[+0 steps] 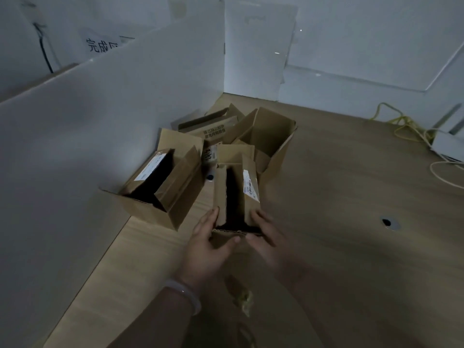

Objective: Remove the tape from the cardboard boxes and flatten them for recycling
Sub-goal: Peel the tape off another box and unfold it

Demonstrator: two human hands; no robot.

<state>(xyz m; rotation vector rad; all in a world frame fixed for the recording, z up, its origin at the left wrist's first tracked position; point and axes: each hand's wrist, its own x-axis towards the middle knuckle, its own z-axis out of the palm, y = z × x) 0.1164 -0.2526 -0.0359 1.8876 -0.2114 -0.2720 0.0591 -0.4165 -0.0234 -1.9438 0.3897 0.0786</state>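
Small open box on table; left hand wraps its near left corner, right hand grips near right side. Likely step: picking this one to flatten. Next probably needs any tape underneath found and peeled, then walls collapsed

boxes crowd left partition, bare desk right

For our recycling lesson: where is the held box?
Head view, centre: the small box, gripped by left hand and right hand, is right of a larger box.
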